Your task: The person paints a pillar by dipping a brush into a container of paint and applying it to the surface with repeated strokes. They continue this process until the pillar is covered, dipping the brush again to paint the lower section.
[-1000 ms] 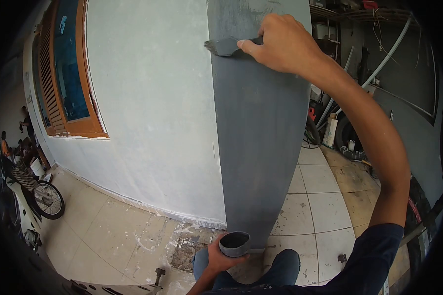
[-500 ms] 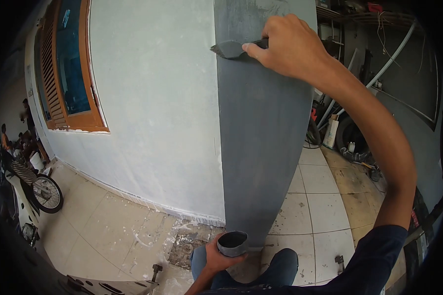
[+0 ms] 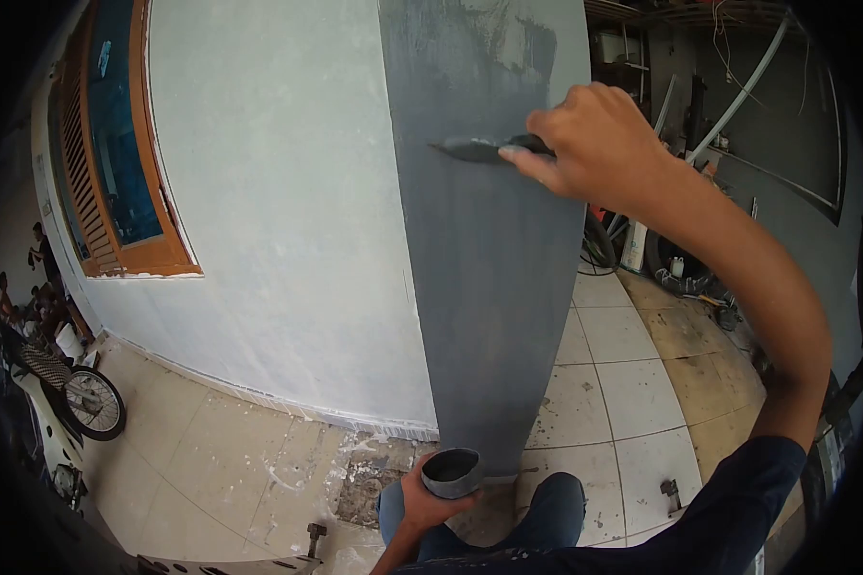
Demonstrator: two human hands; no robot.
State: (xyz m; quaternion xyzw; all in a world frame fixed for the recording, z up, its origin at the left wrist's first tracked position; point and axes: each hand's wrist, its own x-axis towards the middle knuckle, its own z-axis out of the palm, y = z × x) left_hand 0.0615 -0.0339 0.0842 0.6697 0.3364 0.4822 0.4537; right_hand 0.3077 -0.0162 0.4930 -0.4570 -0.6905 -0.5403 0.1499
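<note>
My right hand (image 3: pixel 599 144) is closed on the dark handle of a paintbrush (image 3: pixel 472 149), whose bristles point left against the dark grey column face (image 3: pixel 494 259). Wet-looking grey paint covers this face, with a lighter unpainted patch near its top right. Low in the view, my left hand (image 3: pixel 426 500) grips a round cup (image 3: pixel 453 472) with dark grey paint inside, held upright above my knees. A sharp vertical edge parts the grey face from the pale wall (image 3: pixel 288 201) on the left.
An orange-brown window frame (image 3: pixel 168 251) is set in the pale wall. At the far left stand a motorcycle (image 3: pixel 94 402) and people in the background. Tiled floor (image 3: pixel 642 398) with paint spots lies below. Tyres, poles and shelves fill the right background.
My right hand and the brush have moved from the column's left edge down and right onto the grey face. The view has shifted slightly. My left hand still holds the cup.
</note>
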